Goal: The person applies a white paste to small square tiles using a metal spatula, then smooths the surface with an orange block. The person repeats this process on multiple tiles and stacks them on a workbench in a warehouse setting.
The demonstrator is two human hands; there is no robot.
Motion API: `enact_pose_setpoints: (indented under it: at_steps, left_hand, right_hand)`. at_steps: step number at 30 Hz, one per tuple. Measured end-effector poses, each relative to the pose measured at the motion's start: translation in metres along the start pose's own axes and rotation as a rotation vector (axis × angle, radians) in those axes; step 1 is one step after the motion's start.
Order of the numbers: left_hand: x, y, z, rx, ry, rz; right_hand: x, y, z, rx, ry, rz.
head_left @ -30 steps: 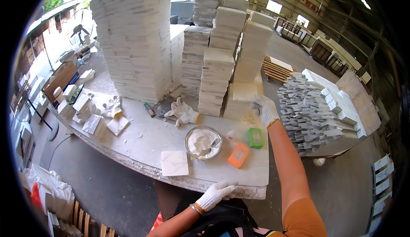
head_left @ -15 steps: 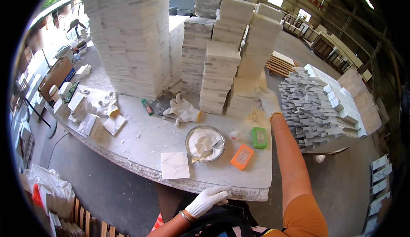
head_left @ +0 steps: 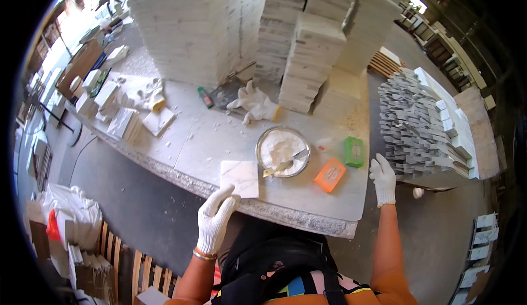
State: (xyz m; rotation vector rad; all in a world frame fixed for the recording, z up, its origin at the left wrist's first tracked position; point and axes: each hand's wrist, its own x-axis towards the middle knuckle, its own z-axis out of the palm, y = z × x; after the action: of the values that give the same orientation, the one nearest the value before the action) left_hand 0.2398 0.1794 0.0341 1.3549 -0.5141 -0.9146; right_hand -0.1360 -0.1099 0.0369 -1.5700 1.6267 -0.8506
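Both my hands wear white knitted gloves. My left hand (head_left: 215,220) is at the table's front edge, its fingertips by the lower left corner of a square white tile (head_left: 240,180) with grey veins. Its fingers are apart, holding nothing. My right hand (head_left: 383,180) hovers just beyond the table's right edge, fingers loosely spread and nothing in them. Right of the tile stands a metal bowl (head_left: 258,155) of white paste-like material (head_left: 279,147), a scraper-like tool (head_left: 299,154) resting in it. An orange block (head_left: 330,175) and a green block (head_left: 354,152) lie between bowl and right hand.
Tall stacks of white tiles (head_left: 313,58) line the table's back. A spare glove (head_left: 253,103), a small green-and-red object (head_left: 205,97) and loose tiles (head_left: 125,124) lie on the stone tabletop (head_left: 192,140). Piled grey-white strips (head_left: 411,124) stand to the right.
My right hand has drawn back from the tile stack at the table's far right to beside the near right edge. My left hand has moved left and up to the tile. The view has shifted.
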Motion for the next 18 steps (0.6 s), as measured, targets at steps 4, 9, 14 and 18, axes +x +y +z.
enact_pose_setpoints:
  at_steps: [4,9,14,18]
  left_hand:
    - [0.016,0.0,-0.014,0.698,0.151,0.425]
    - [0.025,-0.022,0.01,1.098,0.129,0.332]
    - [0.033,-0.03,0.045,1.383,0.145,0.102]
    - [0.046,-0.024,0.074,1.469,0.205,-0.019]
  right_hand:
    - [-0.039,0.062,-0.002,-0.299,0.036,-0.144]
    - [-0.047,0.088,0.027,-0.477,-0.034,-0.268]
    - [-0.059,0.056,0.032,-0.411,-0.108,-0.182]
    - [-0.055,0.061,0.03,-0.403,-0.138,-0.172]
